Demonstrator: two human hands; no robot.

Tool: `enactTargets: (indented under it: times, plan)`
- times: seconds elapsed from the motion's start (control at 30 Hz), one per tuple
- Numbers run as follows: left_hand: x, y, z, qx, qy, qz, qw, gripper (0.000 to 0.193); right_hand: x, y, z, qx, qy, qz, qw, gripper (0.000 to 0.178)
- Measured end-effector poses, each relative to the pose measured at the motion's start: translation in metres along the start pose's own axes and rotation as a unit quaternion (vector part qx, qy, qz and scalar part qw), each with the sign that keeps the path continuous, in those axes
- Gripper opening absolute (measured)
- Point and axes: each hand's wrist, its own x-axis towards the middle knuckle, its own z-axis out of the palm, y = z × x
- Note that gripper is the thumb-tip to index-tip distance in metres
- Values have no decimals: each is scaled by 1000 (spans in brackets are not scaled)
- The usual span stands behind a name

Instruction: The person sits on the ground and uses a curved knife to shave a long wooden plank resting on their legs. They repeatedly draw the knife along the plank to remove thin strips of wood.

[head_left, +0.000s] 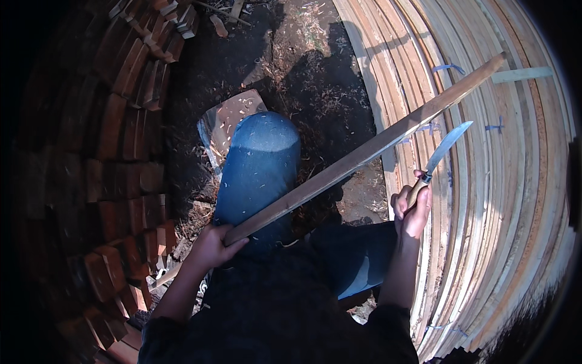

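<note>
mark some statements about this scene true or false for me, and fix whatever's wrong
1. The right hand holds a knife. True.
2. The left hand is empty. False: it grips a stick.
3. The stick crosses over the left leg, which is in blue. True.
4. The knife is touching the stick. False: a gap shows between them.
5. Reddish-brown blocks are stacked on the person's left. True.
6. The long pale boards lie on the person's left. False: they lie on the right.
</note>
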Motion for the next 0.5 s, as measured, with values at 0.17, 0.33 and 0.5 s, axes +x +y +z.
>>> enactTargets:
  times: [0.17,0.33,0.5]
  plan:
    - [0,4,-2,5,-7,6,1000,36,-8,-3,-6,-182,-192,114,958,40]
    - [0,-2,2,-7,2,2,1000,36,-3,-2,-2,-246,-151,66,955,46]
    - [-3,2,0,-7,4,-4,1000,37,-6,-10,-12,-209,-110,47,971,43]
